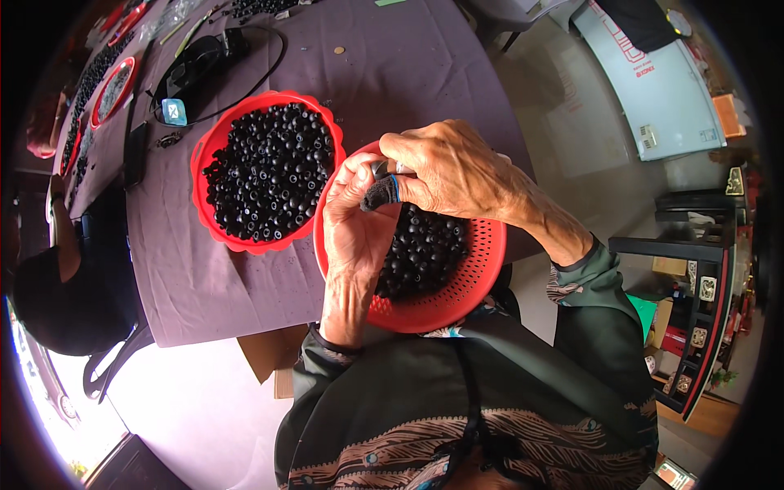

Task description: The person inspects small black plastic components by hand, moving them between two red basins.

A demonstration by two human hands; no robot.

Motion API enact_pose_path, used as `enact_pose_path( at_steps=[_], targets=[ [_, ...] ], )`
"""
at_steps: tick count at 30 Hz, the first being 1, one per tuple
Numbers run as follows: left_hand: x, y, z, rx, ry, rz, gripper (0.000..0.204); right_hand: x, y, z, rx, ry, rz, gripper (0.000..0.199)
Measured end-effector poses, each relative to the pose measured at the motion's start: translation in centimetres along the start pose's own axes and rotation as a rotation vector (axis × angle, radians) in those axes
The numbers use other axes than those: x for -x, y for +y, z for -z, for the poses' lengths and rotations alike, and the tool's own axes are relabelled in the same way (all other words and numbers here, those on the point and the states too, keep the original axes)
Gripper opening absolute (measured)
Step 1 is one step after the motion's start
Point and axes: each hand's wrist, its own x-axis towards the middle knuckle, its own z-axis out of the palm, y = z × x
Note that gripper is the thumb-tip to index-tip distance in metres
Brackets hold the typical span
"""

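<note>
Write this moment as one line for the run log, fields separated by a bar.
left hand: holds small black part with right | right hand: pinching same part | below: red colander of black pieces | beside: red basket, full

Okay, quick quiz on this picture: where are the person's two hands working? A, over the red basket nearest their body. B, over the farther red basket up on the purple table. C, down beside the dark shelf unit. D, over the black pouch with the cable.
A: the left hand and right hand meet above the near red basket of small black pieces, pinching something small between the fingertips; the far red basket lies untouched beside them.
</note>
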Motion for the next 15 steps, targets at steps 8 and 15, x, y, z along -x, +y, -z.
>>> enact_pose_path(
  at_steps=[8, 15],
  targets=[
    [0.01, -0.01, 0.18, 0.002, -0.037, -0.013, 0.02, -0.24, -0.28, 0.34, 0.013, -0.01, -0.008, 0.026],
    [0.02, -0.14, -0.1, -0.082, 0.003, -0.052, 0.019, -0.08, 0.24, -0.37, 0.017, 0.059, 0.031, 0.017]
  ],
)
